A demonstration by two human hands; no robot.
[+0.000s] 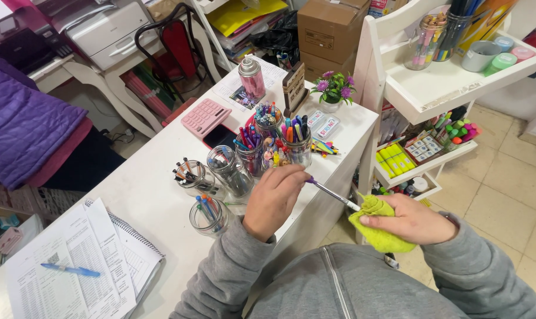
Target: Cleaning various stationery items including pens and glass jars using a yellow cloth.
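Just above the grey zip-up sweatshirt (339,283), the right hand (412,221) closes its fingers around a crumpled yellow-green cloth (377,233), pinching it over one end of a slim silver pen with a purple tip (333,194). The left hand (274,198) grips the purple end with curled fingers, so the pen spans the gap between both hands, just off the edge of the white desk (156,195). Beside the left hand stand clear glass jars of pens: one with blue and orange pens (209,215), one with dark pens (192,177), a tall one (229,168). Left of them lies a spiral notebook under printed sheets (85,260), a blue pen (72,270) on top. Farther back are jars of coloured pens (297,139), a pink calculator (205,117), a pink spray can (251,77) and a small pot of purple flowers (333,91).
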